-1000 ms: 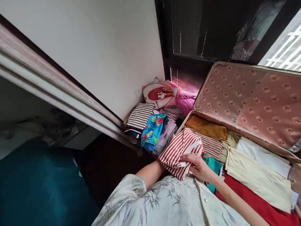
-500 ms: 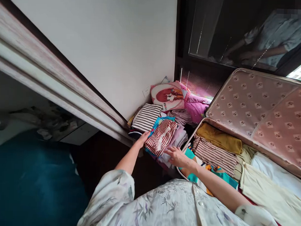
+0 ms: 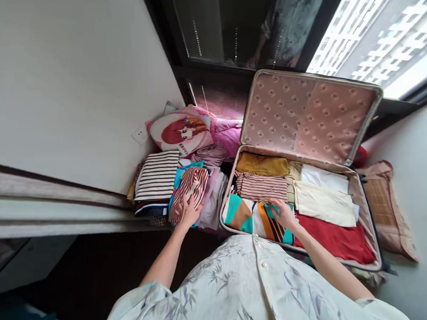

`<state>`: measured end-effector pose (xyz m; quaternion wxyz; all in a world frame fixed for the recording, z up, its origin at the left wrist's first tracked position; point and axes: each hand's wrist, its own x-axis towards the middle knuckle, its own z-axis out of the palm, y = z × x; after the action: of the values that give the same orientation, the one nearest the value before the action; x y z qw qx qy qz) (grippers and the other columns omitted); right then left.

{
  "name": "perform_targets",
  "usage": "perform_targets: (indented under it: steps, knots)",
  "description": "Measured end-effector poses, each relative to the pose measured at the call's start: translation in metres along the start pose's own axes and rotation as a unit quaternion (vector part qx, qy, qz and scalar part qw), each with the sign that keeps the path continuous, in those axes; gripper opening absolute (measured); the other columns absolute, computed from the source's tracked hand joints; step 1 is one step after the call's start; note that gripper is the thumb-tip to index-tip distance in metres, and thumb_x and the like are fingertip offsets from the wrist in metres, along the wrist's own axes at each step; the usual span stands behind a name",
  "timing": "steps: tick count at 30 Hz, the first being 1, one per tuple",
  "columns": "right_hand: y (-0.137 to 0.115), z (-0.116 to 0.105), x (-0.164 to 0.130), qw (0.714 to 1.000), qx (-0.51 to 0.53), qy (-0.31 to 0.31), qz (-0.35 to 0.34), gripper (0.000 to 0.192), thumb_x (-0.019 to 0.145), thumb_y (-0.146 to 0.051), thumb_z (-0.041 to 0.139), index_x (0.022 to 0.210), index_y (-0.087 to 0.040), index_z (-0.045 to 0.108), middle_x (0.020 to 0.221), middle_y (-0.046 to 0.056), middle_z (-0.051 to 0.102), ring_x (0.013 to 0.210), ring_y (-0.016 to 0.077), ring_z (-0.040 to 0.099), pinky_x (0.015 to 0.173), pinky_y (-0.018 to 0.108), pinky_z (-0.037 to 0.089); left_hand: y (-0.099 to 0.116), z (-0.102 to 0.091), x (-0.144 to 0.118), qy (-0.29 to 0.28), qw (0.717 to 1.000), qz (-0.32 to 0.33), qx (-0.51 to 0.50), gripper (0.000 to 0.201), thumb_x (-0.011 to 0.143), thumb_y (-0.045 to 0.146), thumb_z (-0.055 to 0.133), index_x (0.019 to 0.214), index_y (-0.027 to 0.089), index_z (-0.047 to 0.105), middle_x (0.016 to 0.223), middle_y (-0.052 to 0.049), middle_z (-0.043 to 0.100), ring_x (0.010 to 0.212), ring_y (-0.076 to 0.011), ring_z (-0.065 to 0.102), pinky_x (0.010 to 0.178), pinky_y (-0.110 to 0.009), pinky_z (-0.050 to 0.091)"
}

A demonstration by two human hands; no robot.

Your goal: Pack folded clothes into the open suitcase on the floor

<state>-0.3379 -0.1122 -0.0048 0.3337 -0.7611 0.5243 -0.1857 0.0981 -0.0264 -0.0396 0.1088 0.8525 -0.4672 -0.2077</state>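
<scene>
**Entry: clothes sorting at an open suitcase, floor level**

Landmark: suitcase, lid raised against the window, shell lying flat and lined with folded garments.

- Left hand: outside the suitcase, just left of its near-left corner. It lies palm down with fingers spread on the red-and-white striped garment, pressing rather than gripping.
- Red-and-white striped garment: folded, on top of the clothes pile that sits against the suitcase's left wall. A black-and-white striped top lies further left of it; a cartoon cushion sits beyond, towards the wall.
- Right hand: inside the suitcase, at its near-left quarter. Thumb and fingers pinch a fold of the teal-and-orange patterned garment; the hand is closed on the cloth.
- Teal-and-orange patterned garment: flat along the suitcase's near edge. Behind it lies a brown striped garment, then a mustard one at the hinge side. Cream pieces and a red one fill the right half.

Step judged in hand: one garment is set down on the outer pile while the next is being taken up from the suitcase.

Next move, as judged: the pinch covers only a small fold, so lifting would call for a fuller hold or the left hand's help to keep the cloth folded.
</scene>
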Motion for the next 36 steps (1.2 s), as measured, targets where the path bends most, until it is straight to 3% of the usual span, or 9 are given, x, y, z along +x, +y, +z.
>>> perform_targets:
  steps: [3,5,9,14,19,23,27,31,36]
  knots:
    - [0.047,-0.023,-0.033,0.995,-0.007,0.070,0.072,0.039,0.082,-0.023,0.051,0.116,-0.021,0.070,0.115,0.012,0.071,0.104,0.0266,0.067,0.095,0.044,0.054,0.039,-0.012,-0.006,0.062,0.991,0.112,-0.030,0.052,0.096,0.037,0.054,0.143,0.015,0.058,0.163,-0.019,0.033,0.152,-0.0366,0.032,0.125,-0.054,0.028]
    - [0.076,-0.037,-0.056,0.986,-0.035,0.122,0.112,0.040,0.082,-0.024,0.049,0.117,-0.020,0.069,0.114,0.013,0.071,0.104,0.0276,0.067,0.096,0.045,0.054,0.074,-0.008,-0.013,0.055,0.980,0.183,-0.054,0.048,0.097,0.034,0.050,0.140,0.015,0.060,0.158,-0.017,0.039,0.149,-0.0319,0.037,0.125,-0.047,0.031]
    - [0.118,-0.066,-0.088,0.959,-0.136,0.177,0.174,0.042,0.083,-0.023,0.049,0.120,-0.016,0.067,0.115,0.017,0.069,0.109,0.0302,0.063,0.100,0.046,0.050,0.145,0.027,-0.025,-0.034,0.950,0.302,-0.073,0.046,0.095,0.030,0.053,0.137,0.015,0.062,0.151,-0.017,0.047,0.143,-0.0325,0.044,0.122,-0.048,0.034]
    - [0.136,-0.092,-0.091,0.930,-0.269,0.122,0.217,0.054,0.084,-0.023,0.055,0.138,-0.014,0.057,0.141,0.021,0.058,0.124,0.0352,0.054,0.098,0.049,0.048,0.200,0.069,-0.020,-0.080,0.924,0.368,0.060,0.064,0.084,0.015,0.060,0.148,0.014,0.054,0.161,-0.021,0.040,0.151,-0.0385,0.032,0.124,-0.055,0.025]
    - [0.132,-0.094,-0.068,0.921,-0.342,0.040,0.180,0.069,0.084,-0.019,0.057,0.151,-0.013,0.045,0.156,0.023,0.044,0.141,0.0354,0.041,0.105,0.047,0.041,0.227,0.086,-0.002,-0.095,0.885,0.397,0.224,0.079,0.082,0.013,0.060,0.159,0.013,0.039,0.168,-0.020,0.028,0.157,-0.0378,0.022,0.126,-0.055,0.018]
    - [0.132,-0.092,-0.055,0.921,-0.351,0.019,0.169,0.066,0.089,-0.021,0.053,0.154,-0.014,0.044,0.157,0.024,0.043,0.140,0.0348,0.042,0.105,0.046,0.040,0.239,0.096,0.007,-0.098,0.869,0.391,0.285,0.081,0.086,0.016,0.060,0.162,0.013,0.033,0.168,-0.022,0.027,0.156,-0.0413,0.022,0.124,-0.057,0.019]
    - [0.135,-0.095,-0.048,0.923,-0.345,0.009,0.170,0.063,0.091,-0.022,0.051,0.153,-0.016,0.046,0.153,0.021,0.048,0.128,0.0337,0.050,0.099,0.044,0.042,0.247,0.102,0.009,-0.092,0.875,0.382,0.283,0.072,0.093,0.014,0.050,0.163,0.017,0.033,0.166,-0.024,0.030,0.154,-0.0429,0.025,0.120,-0.061,0.022]
    - [0.135,-0.098,-0.038,0.923,-0.338,0.017,0.183,0.065,0.086,-0.016,0.054,0.151,-0.021,0.051,0.152,0.020,0.051,0.124,0.0340,0.053,0.097,0.044,0.043,0.256,0.102,0.011,-0.106,0.878,0.378,0.275,0.071,0.095,0.012,0.046,0.162,0.035,0.034,0.167,-0.015,0.032,0.155,-0.0417,0.023,0.119,-0.064,0.020]
    - [0.146,-0.121,-0.018,0.946,-0.189,0.064,0.257,0.057,0.087,-0.014,0.047,0.139,-0.026,0.065,0.126,0.012,0.072,0.107,0.0281,0.064,0.085,0.035,0.047,0.267,0.091,0.021,-0.158,0.879,0.381,0.241,0.073,0.092,0.009,0.050,0.159,0.036,0.041,0.161,-0.014,0.042,0.152,-0.0388,0.030,0.120,-0.058,0.023]
